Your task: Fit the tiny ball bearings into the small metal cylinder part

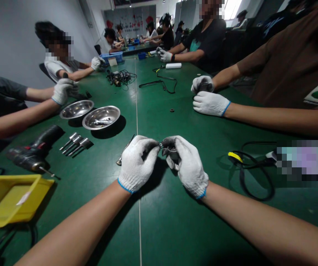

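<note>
Both my hands wear white knit gloves with blue cuffs and meet above the green table. The thumb and forefinger of my left hand (138,162) pinch a small shiny metal ring (161,145), perhaps a washer. A thin metal rod with a flared end (119,161) shows beside that hand's outer edge; whether the hand grips it, I cannot tell. My right hand (190,164) is closed around a dark, round, hollow part (172,150), its open side facing the ring. The fingers partly hide this part, so its kind is unclear.
Left of me are a power drill (35,149), several metal sockets (76,144), a yellow tray (12,199) and two steel bowls (101,118). Cable loops (255,177) lie on the right. Beyond my hands is a small dark ring (172,110). Gloved co-workers' hands (211,103) work nearby.
</note>
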`<state>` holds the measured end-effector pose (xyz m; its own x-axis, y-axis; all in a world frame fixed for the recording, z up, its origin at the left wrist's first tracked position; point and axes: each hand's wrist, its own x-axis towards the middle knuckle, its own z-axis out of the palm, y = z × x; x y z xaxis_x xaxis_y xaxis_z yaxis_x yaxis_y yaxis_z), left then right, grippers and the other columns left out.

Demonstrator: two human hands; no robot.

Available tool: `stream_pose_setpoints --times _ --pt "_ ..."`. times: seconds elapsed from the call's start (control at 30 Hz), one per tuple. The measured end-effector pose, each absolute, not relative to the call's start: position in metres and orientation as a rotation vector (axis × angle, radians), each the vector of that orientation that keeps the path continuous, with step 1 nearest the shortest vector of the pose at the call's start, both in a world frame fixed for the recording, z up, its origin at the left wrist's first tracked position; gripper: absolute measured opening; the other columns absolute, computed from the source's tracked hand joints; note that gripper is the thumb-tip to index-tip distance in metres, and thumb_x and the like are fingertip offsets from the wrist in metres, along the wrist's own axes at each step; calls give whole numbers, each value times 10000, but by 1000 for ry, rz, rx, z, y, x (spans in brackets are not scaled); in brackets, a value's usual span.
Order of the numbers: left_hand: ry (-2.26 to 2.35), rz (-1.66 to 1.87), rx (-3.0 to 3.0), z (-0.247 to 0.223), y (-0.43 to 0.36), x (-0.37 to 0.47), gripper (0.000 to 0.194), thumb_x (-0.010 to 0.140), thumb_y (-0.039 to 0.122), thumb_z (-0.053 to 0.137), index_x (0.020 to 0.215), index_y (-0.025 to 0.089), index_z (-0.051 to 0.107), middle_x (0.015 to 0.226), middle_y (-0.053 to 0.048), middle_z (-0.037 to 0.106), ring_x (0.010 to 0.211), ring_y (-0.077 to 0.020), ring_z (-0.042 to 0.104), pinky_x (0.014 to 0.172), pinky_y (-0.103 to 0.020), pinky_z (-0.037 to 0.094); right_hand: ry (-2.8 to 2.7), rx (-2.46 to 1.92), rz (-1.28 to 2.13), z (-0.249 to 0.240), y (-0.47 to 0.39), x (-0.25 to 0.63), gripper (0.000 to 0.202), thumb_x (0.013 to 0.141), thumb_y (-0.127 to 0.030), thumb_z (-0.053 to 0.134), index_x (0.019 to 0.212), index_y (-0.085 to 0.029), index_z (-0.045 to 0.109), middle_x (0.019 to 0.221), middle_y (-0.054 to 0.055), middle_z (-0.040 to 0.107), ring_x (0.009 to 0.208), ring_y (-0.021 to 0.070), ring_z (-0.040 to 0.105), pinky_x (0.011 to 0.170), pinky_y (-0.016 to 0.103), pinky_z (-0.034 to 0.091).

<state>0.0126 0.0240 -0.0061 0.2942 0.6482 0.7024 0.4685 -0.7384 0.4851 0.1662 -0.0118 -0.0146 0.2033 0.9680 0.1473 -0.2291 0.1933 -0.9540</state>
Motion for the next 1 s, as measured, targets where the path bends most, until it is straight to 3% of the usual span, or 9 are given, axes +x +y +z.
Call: stream_pose_setpoints --times 0.2,0.37,0.5,0.77,1.0 --pt "1012 1448 2420 -7 24 13 65 986 165 656 978 182 718 938 -41 735 815 -160 695 783 -288 588 -1012 -1048 1021 -13 -9 164 322 891 -514 717 864 -194 700 639 -34 575 464 94 438 418 240 335" --pt "1039 1488 2415 -7 25 13 66 988 148 640 984 185 695 942 -37 724 832 -160 695 784 -284 586 -1073 -1090 871 -12 -7 164 254 869 -452 751 899 -200 743 749 20 697 665 173 647 615 298 537" --pt "1020 1521 2408 -8 27 13 59 989 145 641 997 185 683 937 -32 710 838 -157 691 771 -273 581 -1074 -1101 748 -14 -6 165 212 832 -396 784 903 -197 769 853 64 788 808 225 742 772 363 619" --pt "1021 1514 2428 -9 29 13 65 997 144 634 1015 186 679 951 -34 708 864 -162 692 788 -281 582 -1113 -1072 712 -16 -7 163 165 835 -312 797 950 -194 799 949 75 834 896 234 795 858 368 655" --pt "1014 1507 2438 -9 28 11 76 996 144 629 1029 187 682 967 -41 716 865 -167 696 793 -294 594 -1172 -1067 648 -16 -9 163 96 861 -266 776 927 -198 791 905 58 817 862 216 788 818 338 652"
